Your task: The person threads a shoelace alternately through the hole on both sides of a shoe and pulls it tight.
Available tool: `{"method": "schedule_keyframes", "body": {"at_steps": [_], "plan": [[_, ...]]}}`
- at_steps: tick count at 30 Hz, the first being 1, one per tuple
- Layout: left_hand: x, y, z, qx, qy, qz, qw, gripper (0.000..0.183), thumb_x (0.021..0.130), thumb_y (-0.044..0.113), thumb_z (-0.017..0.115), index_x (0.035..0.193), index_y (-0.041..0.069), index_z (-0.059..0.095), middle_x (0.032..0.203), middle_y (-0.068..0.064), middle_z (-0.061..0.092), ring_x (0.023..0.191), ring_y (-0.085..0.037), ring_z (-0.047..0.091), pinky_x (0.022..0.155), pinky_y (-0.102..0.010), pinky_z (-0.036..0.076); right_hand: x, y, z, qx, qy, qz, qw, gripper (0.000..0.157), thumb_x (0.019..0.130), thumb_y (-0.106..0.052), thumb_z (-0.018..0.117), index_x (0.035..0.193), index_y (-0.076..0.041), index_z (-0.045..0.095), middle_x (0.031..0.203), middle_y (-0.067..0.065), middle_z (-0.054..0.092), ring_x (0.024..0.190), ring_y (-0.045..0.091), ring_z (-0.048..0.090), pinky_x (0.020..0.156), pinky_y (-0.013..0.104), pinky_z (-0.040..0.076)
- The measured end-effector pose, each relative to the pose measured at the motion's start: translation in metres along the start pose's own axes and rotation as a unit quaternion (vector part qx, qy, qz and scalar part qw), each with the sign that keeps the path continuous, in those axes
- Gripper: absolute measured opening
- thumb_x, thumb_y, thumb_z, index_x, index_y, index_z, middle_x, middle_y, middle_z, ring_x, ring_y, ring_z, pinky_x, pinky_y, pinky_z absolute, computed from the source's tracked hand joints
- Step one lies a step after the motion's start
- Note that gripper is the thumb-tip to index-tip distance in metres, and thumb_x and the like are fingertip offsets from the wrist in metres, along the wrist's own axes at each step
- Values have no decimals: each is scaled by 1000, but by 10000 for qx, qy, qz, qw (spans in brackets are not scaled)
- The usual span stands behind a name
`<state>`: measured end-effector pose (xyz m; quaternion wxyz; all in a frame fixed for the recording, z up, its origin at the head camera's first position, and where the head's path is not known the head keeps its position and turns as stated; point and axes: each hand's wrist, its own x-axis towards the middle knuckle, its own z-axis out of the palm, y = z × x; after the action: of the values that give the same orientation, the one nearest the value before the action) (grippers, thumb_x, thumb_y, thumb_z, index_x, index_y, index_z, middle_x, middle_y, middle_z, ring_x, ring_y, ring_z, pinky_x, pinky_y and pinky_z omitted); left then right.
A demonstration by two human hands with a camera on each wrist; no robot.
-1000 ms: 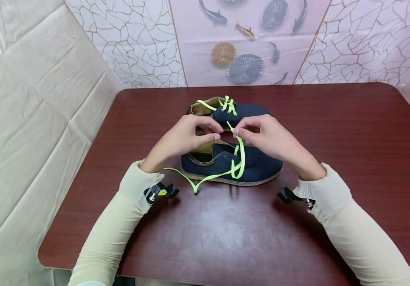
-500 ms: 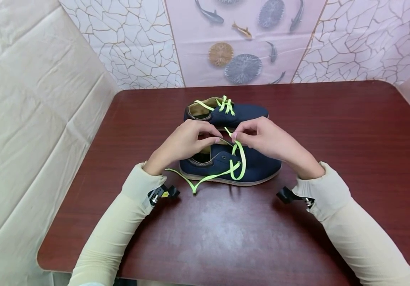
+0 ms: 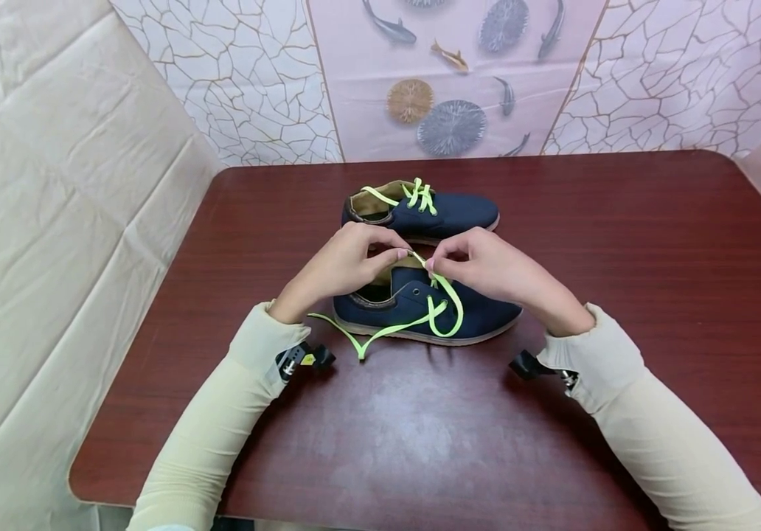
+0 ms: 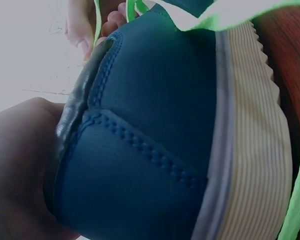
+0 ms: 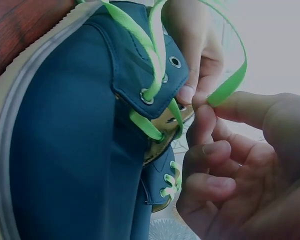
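A navy shoe [image 3: 480, 299] with neon-green lace stands on the table, toe to the right. My right hand [image 3: 487, 262] pinches the shoelace [image 3: 455, 295] near its tip between thumb and forefinger; the lace loops down to an eyelet on the near flap. Across the shoe's opening, my left hand [image 3: 360, 258] pinches the upper's far edge, its fingertips right at the lace tip. In the right wrist view, the left thumb [image 5: 187, 92] lies against the tan-lined edge, close to the right fingertips [image 5: 202, 112]. The other lace end trails over the near side onto the table.
A second navy shoe [image 3: 460, 210], its green lace threaded through eyelets, stands just behind the first. Both rest on a dark red-brown table [image 3: 619, 221]. A patterned cloth [image 3: 447, 81] hangs behind it, and pale fabric [image 3: 75, 221] hangs at the left.
My right hand has moved slightly down and left, bringing the lace tip to the left fingertips. The lace loop has swung a little to the right. My left hand has shifted slightly lower.
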<state>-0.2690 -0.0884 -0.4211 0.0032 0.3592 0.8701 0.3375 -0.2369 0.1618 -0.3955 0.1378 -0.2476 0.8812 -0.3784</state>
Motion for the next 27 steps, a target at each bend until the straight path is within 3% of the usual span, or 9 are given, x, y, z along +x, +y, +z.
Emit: {"method": "schedule_keyframes", "body": {"at_steps": [7, 14, 27], "plan": [[1, 0, 1, -28, 15, -122, 9999, 14, 104, 19, 69, 104, 13, 81, 94, 3, 76, 72, -11, 51, 74, -31, 44, 2, -1, 8, -91, 96, 139, 9998, 26, 102, -12, 57, 84, -12, 77, 76, -5, 59, 63, 12, 45, 65, 28, 37], [0, 0, 1, -90, -4, -275, 9996, 14, 105, 21, 69, 105, 15, 82, 93, 5, 77, 64, -12, 46, 68, -30, 41, 3, -4, 16, -274, 346, 522, 9977, 28, 104, -21, 62, 80, -13, 74, 63, -7, 44, 60, 13, 41, 64, 31, 35], [-1, -2, 0, -114, -40, -412, 9991, 14, 105, 24, 69, 105, 20, 82, 85, 11, 73, 58, -12, 42, 66, -31, 40, 3, -11, 29, -994, 1053, 467, 9884, 29, 100, -23, 64, 74, -17, 73, 62, -6, 54, 66, 18, 54, 67, 35, 41]]}}
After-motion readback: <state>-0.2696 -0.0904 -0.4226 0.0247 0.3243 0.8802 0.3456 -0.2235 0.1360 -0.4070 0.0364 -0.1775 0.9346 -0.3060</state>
